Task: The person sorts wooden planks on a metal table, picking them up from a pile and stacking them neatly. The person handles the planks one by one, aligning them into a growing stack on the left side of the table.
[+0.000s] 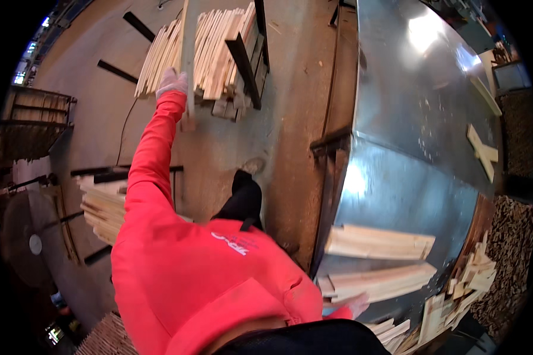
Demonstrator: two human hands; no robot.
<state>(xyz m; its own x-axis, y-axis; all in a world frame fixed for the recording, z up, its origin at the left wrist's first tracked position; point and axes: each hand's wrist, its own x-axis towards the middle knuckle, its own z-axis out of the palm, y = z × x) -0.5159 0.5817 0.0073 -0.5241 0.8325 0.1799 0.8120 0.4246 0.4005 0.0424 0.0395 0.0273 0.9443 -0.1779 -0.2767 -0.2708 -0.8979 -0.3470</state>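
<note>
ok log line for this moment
left hand: gloved, gripping wood strip at slat stack | right hand: by boards on metal table

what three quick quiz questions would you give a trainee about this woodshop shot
1. True or false: the left hand grips a long wooden strip beside the stack of strips on the floor.
2. The sheet-metal table stands on which side of the person? A left, B right, C behind.
3. What lies on the near part of the sheet-metal table, close to the right hand?

Key
1. True; the gloved left hand is shut on the long wooden strip.
2. B.
3. Short wooden boards in small piles; the right hand is mostly hidden, so its grip cannot be told.
</note>
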